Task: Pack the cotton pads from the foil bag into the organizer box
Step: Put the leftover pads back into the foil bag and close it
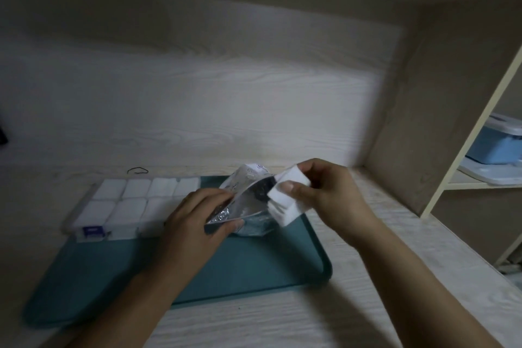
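At the foil bag [248, 206] mouth — right fingers [293, 186] clamped on cotton pads [285, 206], left fingers [234, 224] pinching bag edge

The organizer box [124, 206] lies on the tray [254, 271], left of the foil bag [245, 206].

A round printed mark on the foil bag [248, 195] is too blurred to read; no other text shows

A home desk nook: wood-grain desk [367, 305] with side shelves [463, 183].
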